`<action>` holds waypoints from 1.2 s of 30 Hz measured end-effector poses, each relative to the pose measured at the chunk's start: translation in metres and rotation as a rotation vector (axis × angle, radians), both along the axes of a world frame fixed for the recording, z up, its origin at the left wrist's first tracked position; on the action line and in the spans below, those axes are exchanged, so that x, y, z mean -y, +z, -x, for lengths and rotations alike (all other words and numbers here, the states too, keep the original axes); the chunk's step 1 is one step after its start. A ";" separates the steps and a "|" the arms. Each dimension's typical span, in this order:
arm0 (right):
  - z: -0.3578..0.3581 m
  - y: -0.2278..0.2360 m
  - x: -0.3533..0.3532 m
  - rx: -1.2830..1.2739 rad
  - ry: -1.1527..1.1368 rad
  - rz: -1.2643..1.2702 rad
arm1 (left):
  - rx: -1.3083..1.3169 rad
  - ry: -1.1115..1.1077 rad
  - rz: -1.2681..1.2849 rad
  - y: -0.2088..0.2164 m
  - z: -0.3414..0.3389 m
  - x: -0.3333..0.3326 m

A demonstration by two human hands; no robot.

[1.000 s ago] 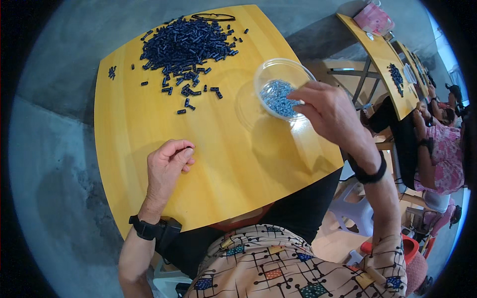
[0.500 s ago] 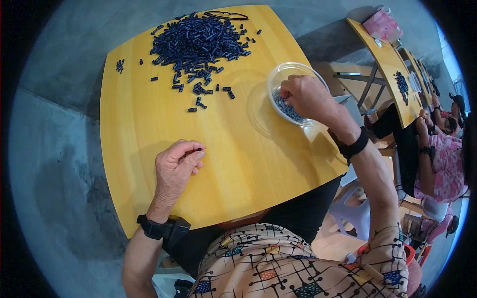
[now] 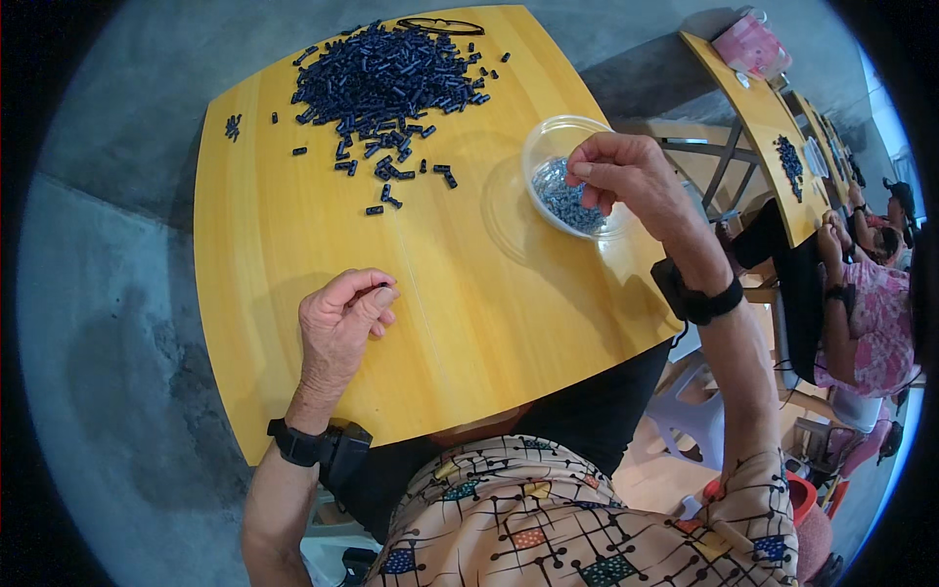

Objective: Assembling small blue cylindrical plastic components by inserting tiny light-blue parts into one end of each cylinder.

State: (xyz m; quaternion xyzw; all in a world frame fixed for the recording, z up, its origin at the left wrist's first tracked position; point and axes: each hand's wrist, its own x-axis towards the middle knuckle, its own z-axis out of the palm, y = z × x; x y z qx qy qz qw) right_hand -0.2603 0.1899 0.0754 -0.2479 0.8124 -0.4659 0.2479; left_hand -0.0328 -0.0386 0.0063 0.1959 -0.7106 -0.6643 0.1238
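Raised a little since before, the right hand [image 3: 634, 181] hovers over the clear bowl [image 3: 529, 161] of silvery pieces [image 3: 565, 207], fingers curled (whether gripping anything, I cannot tell). Above the surface [image 3: 489, 323], the left hand [image 3: 337, 318] pinches a small dark piece [image 3: 382, 286], apart from the dark pile [image 3: 386, 83].

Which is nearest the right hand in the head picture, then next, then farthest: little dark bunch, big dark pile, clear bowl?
1. Clear bowl: by the right hand, right side of the table.
2. Big dark pile: far side of the table.
3. Little dark bunch: near the left edge.
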 end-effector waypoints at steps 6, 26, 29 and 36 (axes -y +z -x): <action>-0.040 0.005 -0.010 0.397 -0.100 0.375 | -0.023 0.024 0.007 -0.003 -0.002 -0.001; -0.153 -0.032 -0.003 0.998 -0.163 0.771 | -0.127 -0.159 -0.123 0.043 -0.017 -0.057; -0.164 -0.033 0.002 0.939 -0.185 0.773 | -0.163 -0.194 -0.052 0.040 -0.018 -0.063; -0.176 -0.042 0.008 0.952 -0.175 0.774 | -0.241 -0.218 0.094 0.033 -0.022 -0.063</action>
